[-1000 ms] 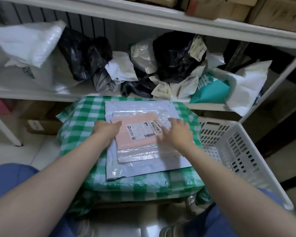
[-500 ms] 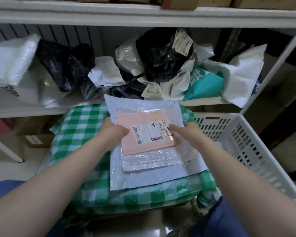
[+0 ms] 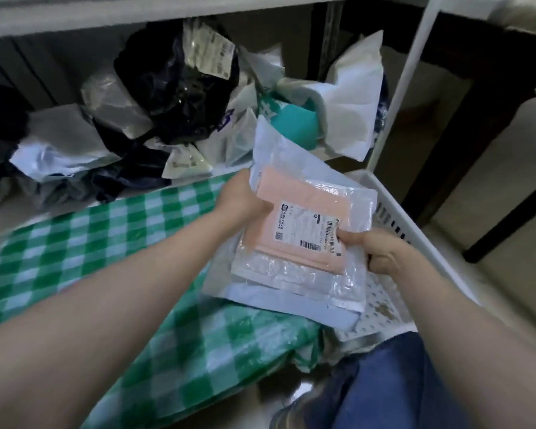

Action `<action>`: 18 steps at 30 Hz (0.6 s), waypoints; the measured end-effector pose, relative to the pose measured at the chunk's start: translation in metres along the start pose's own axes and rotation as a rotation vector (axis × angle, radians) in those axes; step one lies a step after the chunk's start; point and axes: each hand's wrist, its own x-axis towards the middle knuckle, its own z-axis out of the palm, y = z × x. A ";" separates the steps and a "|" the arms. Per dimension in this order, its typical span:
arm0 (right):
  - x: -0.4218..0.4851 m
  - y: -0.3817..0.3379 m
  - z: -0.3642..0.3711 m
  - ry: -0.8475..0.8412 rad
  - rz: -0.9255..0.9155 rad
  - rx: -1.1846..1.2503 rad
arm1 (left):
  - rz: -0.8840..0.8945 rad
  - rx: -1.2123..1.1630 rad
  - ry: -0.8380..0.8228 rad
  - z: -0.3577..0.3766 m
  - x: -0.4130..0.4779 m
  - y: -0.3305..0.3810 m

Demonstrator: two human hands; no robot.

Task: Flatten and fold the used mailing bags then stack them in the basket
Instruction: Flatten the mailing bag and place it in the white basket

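- One white shelf (image 3: 395, 88) runs across the back, with a heap of loose bags (image 3: 180, 97) on its lower board. They are black, white and grey, with one teal, and too tangled to count.
- One bench under a green checked cloth (image 3: 75, 243) stands in front of the shelf.
- One white slotted basket (image 3: 393, 209) sits just beside the bench on the right.
- Three flattened bags are held as one tilted pile over the place where the bench meets the basket. Whether the pile's lower edge touches anything cannot be told.
  - One pale blue bag (image 3: 270, 144) is the widest, at the bottom.
  - One clear bubble bag (image 3: 291, 270) lies on it.
  - One pink bag (image 3: 270, 187) lies on top.
- Two hands hold the pile. The left hand (image 3: 239, 199) grips its left edge, thumb on the pink bag. The right hand (image 3: 378, 252) pinches its right edge, fingers curled beneath.
- One white printed label (image 3: 304, 224) sits on the pink bag, touching the right thumb.
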 end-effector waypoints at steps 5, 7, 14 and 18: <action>0.048 0.027 -0.039 0.204 0.072 0.360 | 0.182 0.098 -0.074 0.063 0.045 0.028; 0.084 0.046 -0.055 0.318 0.097 0.399 | 0.175 0.287 -0.105 0.082 0.055 0.019; 0.155 0.096 -0.046 0.488 0.181 0.207 | 0.201 0.996 -0.425 0.132 0.075 -0.023; 0.191 0.121 -0.028 0.536 0.229 -0.087 | 0.249 1.155 -0.654 0.162 0.090 -0.026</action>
